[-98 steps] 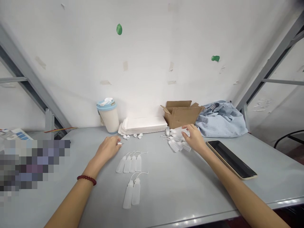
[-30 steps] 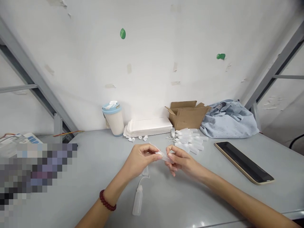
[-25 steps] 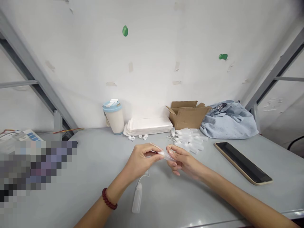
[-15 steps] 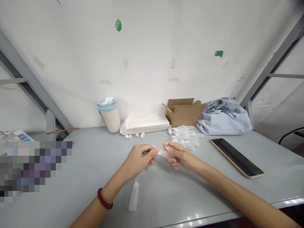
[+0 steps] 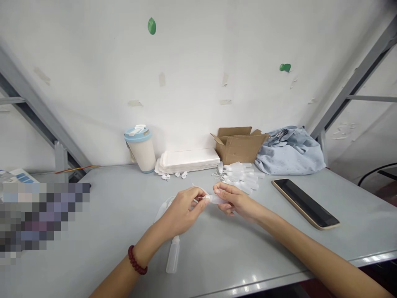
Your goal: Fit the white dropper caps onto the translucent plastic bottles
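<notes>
Between my hands lies a small translucent plastic squeeze bottle (image 5: 214, 199), its neck turned left. My right hand (image 5: 235, 200) grips its body with curled fingers. My left hand (image 5: 184, 209) pinches at the neck end, where a thin white strand shows; the fingers partly hide the neck. Another small bottle (image 5: 173, 255) lies on the table below my left wrist, which wears a dark red beaded bracelet (image 5: 136, 260). More translucent plastic (image 5: 161, 210) shows behind my left forearm, partly covered. Beyond my right hand is a pile of similar bottles (image 5: 242, 174).
Along the wall stand a lidded cup (image 5: 142, 153), a stack of white cartons (image 5: 189, 160), an open cardboard box (image 5: 242, 149) and a bundled blue cloth (image 5: 290, 155). Small white caps (image 5: 177, 175) lie before the cartons. A phone (image 5: 305, 203) lies at right.
My left fingers have shifted at the bottle's neck, and more of the neck and a thin strand now show. My right hand keeps its hold. The whole view has shifted slightly.
</notes>
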Demonstrator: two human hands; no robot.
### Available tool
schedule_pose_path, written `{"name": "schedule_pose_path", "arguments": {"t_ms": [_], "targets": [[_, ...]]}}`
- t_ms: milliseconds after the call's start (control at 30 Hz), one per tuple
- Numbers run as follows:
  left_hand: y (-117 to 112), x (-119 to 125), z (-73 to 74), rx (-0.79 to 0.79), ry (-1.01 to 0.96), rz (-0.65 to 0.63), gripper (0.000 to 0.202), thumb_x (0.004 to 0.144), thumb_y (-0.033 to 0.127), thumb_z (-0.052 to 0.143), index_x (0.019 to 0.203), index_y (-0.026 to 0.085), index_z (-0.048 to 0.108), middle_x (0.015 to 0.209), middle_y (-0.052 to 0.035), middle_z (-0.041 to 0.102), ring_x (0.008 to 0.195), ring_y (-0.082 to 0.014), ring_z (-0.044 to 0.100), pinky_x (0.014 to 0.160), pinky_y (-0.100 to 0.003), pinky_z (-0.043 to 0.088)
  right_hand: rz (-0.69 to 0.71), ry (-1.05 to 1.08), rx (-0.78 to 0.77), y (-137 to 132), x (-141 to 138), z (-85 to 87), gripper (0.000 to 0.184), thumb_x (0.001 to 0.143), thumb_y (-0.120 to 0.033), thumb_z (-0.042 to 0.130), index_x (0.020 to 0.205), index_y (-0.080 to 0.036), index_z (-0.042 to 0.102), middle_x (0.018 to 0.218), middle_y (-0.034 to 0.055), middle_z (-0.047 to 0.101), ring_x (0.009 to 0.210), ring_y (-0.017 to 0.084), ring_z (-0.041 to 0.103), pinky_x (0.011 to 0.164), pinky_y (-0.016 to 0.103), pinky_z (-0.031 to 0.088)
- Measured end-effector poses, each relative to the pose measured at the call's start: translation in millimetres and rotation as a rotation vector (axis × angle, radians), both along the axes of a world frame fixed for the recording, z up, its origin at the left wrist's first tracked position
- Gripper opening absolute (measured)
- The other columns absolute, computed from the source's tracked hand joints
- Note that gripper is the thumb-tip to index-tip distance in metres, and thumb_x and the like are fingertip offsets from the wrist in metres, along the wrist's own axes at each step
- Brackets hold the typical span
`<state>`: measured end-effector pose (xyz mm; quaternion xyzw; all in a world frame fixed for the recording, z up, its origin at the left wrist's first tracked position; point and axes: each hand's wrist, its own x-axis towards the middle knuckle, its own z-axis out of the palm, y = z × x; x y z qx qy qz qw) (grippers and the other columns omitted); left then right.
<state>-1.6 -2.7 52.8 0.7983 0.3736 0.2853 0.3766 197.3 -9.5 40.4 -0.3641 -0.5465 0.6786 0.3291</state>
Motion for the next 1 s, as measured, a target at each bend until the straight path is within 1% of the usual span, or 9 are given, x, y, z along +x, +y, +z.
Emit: {"name": "schedule_pose_path", "arguments": {"t_ms": [167,300,367,433,533,667,767,867,1000], "targets": [[0.8,1.6,-6.8,-0.169,-0.009,0.015,0.037,0.090,0.042,0.037,0.066,0.017,0.052,0.055,0.0027,0.052,0.050,-0.0115,0.051,0.051,-0.022,0.041,-0.011,-0.068,0.118,-2.4,-2.1,0.2,0.028,0.088,-0.048,0.048,0.083,-0.023,0.037,0.054,-0.0092,0.028,0.049,0.008,0.022,0.047,0.021,0.020],[0.9,4.8,-9.0,-0.323,-0.037,0.064,0.044,0.089,0.048,0.034,0.063,0.017,0.051,0.050,0.0039,0.046,0.043,-0.0107,0.047,0.044,-0.022,0.038,-0.016,-0.134,0.181,-3.2,-2.4,1.5,0.028,0.088,-0.050,0.044,0.085,-0.023,0.039,0.055,-0.0089,0.031,0.048,0.008,0.021,0.047,0.021,0.020],[0.0,6.0,-7.7,-0.273,-0.003,0.084,0.045,0.089,0.048,0.034,0.062,0.017,0.051,0.050,0.0034,0.047,0.045,-0.0110,0.048,0.045,-0.022,0.038,-0.013,-0.111,0.153,-2.7,-1.9,1.6,0.029,0.088,-0.051,0.045,0.083,-0.023,0.038,0.055,-0.0090,0.029,0.048,0.007,0.020,0.047,0.021,0.019],[-1.0,6.5,-6.4,-0.141,0.033,0.089,0.040,0.089,0.043,0.038,0.063,0.017,0.053,0.053,0.0023,0.050,0.049,-0.0117,0.050,0.049,-0.023,0.039,-0.022,-0.073,0.109,-1.7,-1.1,1.2,0.030,0.087,-0.050,0.047,0.081,-0.023,0.037,0.055,-0.0093,0.028,0.048,0.007,0.019,0.047,0.021,0.018],[-2.0,6.5,-6.9,0.061,0.029,0.072,0.023,0.087,0.033,0.047,0.074,0.017,0.058,0.067,-0.0007,0.060,0.062,-0.0138,0.055,0.058,-0.024,0.042,-0.039,-0.040,0.036,-0.1,-0.1,0.7,0.031,0.085,-0.050,0.050,0.079,-0.022,0.037,0.052,-0.0101,0.026,0.047,0.007,0.018,0.046,0.020,0.017],[-2.4,6.8,-8.8,0.125,-0.049,0.080,0.012,0.083,0.026,0.053,0.085,0.018,0.060,0.084,-0.0029,0.064,0.073,-0.0144,0.058,0.064,-0.023,0.046,-0.041,-0.017,-0.037,0.7,0.2,1.9,0.034,0.082,-0.051,0.053,0.078,-0.022,0.037,0.049,-0.0111,0.024,0.045,0.006,0.017,0.045,0.020,0.017],[-2.8,6.5,-5.5,0.003,-0.074,0.086,0.014,0.081,0.030,0.055,0.085,0.018,0.062,0.084,-0.0026,0.065,0.074,-0.0149,0.059,0.065,-0.023,0.047,-0.047,-0.009,-0.038,0.5,-0.1,3.4,0.033,0.083,-0.051,0.053,0.078,-0.022,0.038,0.049,-0.0110,0.025,0.045,0.006,0.018,0.044,0.019,0.018],[-3.2,6.3,-1.0,-0.186,-0.076,0.052,0.024,0.084,0.039,0.051,0.079,0.017,0.061,0.074,-0.0016,0.063,0.067,-0.0142,0.059,0.061,-0.023,0.047,-0.052,-0.007,-0.012,0.4,-0.9,3.4,0.031,0.083,-0.050,0.052,0.079,-0.022,0.039,0.050,-0.0108,0.026,0.045,0.006,0.019,0.044,0.019,0.019],[-2.2,7.8,-1.1,-0.335,-0.128,0.040,0.036,0.084,0.046,0.048,0.068,0.015,0.057,0.060,0.0008,0.057,0.053,-0.0121,0.056,0.054,-0.024,0.044,-0.062,-0.075,0.165,-0.2,-3.0,1.4,0.029,0.083,-0.049,0.054,0.085,-0.022,0.041,0.052,-0.0102,0.031,0.044,0.007,0.026,0.045,0.020,0.025]]}}
